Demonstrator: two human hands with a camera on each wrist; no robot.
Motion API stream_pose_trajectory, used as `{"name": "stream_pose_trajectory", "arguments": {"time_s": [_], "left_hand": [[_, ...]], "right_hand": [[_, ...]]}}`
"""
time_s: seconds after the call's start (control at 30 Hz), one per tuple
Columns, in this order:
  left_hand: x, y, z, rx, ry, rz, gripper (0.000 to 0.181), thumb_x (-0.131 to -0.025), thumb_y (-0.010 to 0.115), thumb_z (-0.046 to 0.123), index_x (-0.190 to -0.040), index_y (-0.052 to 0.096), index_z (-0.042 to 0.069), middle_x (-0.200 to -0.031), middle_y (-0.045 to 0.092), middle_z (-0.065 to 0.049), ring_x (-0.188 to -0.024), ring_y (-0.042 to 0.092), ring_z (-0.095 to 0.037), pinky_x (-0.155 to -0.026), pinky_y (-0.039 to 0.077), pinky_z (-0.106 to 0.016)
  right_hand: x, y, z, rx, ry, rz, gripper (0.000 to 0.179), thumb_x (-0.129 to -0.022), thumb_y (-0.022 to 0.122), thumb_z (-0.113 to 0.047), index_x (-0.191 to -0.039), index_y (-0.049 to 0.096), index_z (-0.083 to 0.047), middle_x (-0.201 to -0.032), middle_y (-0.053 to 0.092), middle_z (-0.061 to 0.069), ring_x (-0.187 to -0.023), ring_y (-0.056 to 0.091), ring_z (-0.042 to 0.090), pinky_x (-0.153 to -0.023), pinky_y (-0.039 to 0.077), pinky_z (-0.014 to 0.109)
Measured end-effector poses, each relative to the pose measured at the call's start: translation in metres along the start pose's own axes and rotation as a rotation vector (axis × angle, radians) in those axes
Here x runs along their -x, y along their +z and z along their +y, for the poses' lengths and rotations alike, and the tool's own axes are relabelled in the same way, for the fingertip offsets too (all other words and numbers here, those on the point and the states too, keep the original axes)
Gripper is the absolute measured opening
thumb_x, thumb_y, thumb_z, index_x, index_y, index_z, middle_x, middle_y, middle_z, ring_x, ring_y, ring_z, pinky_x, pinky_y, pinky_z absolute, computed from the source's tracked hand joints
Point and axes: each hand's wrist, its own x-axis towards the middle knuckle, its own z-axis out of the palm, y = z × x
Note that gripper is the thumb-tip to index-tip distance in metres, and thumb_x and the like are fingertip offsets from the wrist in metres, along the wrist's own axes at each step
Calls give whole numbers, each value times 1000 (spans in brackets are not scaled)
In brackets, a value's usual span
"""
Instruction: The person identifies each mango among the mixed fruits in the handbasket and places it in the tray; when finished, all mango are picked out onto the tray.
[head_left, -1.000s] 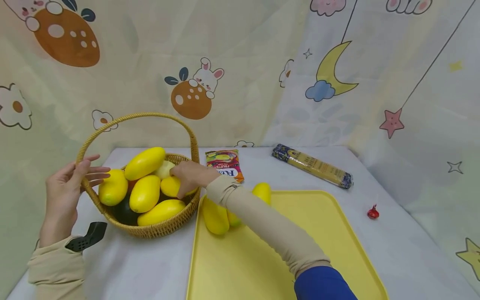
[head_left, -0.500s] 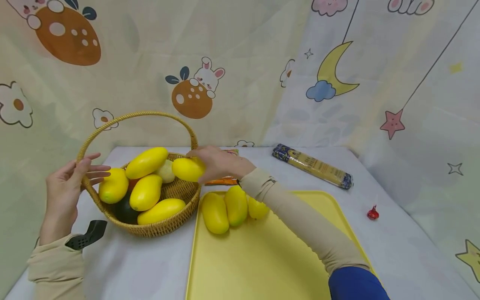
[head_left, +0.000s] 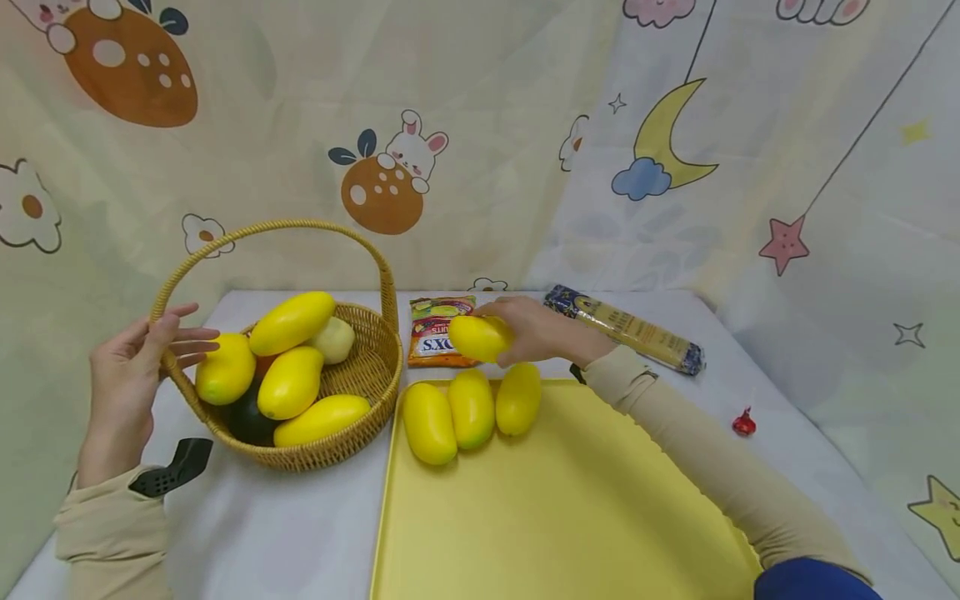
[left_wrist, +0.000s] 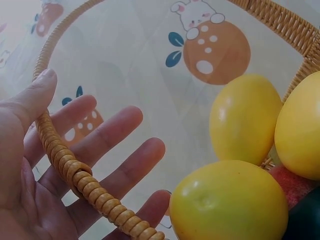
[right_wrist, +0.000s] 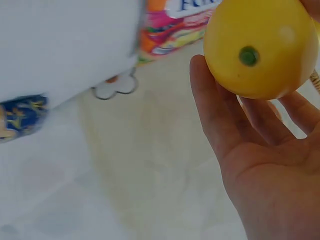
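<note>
A yellow mango [head_left: 480, 337] is in the right hand [head_left: 536, 327], whose fingers and thumb grasp it. From that hand it points left, towards the basket [head_left: 322, 454], its long axis running roughly sideways. In the head view it appears just beyond three mangoes [head_left: 429, 423] at the far edge of the yellow tray [head_left: 570, 500], overlapping the sweets packet [head_left: 431, 342]; those three point more towards the person, so the held one lies crosswise to them. The right hand is by far the nearer to the tray. The left hand [head_left: 127, 375] is at the basket's left side, fingers extended and spread, not clenched, with the handle [head_left: 300, 225] passing between thumb and fingers.

Compared with half a second ago, the held mango has moved right, away from the basket's rim, and more of the packet shows. The left hand has barely shifted.
</note>
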Motion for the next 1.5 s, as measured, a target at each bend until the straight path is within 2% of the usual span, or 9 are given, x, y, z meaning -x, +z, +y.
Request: {"name": "stream_pose_trajectory", "arguments": {"time_s": [0.13,0.33,0.47,0.6,0.83,1.03,1.27,1.5], "left_hand": [[0,-1,0,12,3,-9,36,-96,56,29,-125,63,9,-86,74,8,-75,71,-5,-70,51,-9],[0,-1,-1,35,6,-18,39,-95,57,28,-127,61,6,-86,75,6,-75,71,-6,-70,52,-10],[0,0,-2,19,3,-8,41,-95,58,30,-127,61,5,-86,74,7,-76,71,-5,-70,52,-10],[0,1,-2,15,-2,-1,42,-94,59,31,-128,60,6,-86,74,8,-76,71,-5,-70,52,-10],[0,1,-2,23,-11,4,43,-93,59,31,-128,61,6,-86,75,8,-75,71,-5,-69,52,-10],[0,0,-2,48,-9,-11,43,-94,59,31,-128,60,4,-85,75,6,-75,71,-6,-69,52,-11],[0,0,-2,56,0,-23,42,-94,58,30,-128,60,4,-86,75,5,-76,71,-6,-70,52,-11],[1,0,-2,62,-7,-18,42,-94,59,30,-127,60,4,-86,75,5,-76,71,-6,-71,52,-11]], "right_hand": [[25,6,18,-25,33,9,68,-78,76,-21,-139,48,-7,-133,55,13,-115,53,30,-99,44,47],[55,12,42,-53,58,61,68,-77,76,-19,-138,48,-2,-140,51,16,-132,42,38,-110,33,54],[72,13,53,-73,85,96,69,-77,76,-19,-138,48,-3,-140,50,18,-130,42,40,-108,32,57],[85,16,63,-97,98,124,67,-77,76,-17,-136,49,-2,-137,52,19,-125,47,39,-104,37,57],[102,19,77,-89,162,130,70,-78,75,-21,-138,46,0,-137,50,22,-126,45,42,-100,40,58],[114,25,85,-55,196,137,67,-78,76,-22,-134,50,2,-129,56,22,-111,55,37,-88,46,51],[121,41,93,-3,210,129,68,-74,78,-25,-132,53,2,-127,59,20,-114,55,39,-93,46,53],[117,55,91,-43,175,125,68,-75,79,-22,-130,52,6,-122,61,22,-112,56,39,-97,45,53]]}}
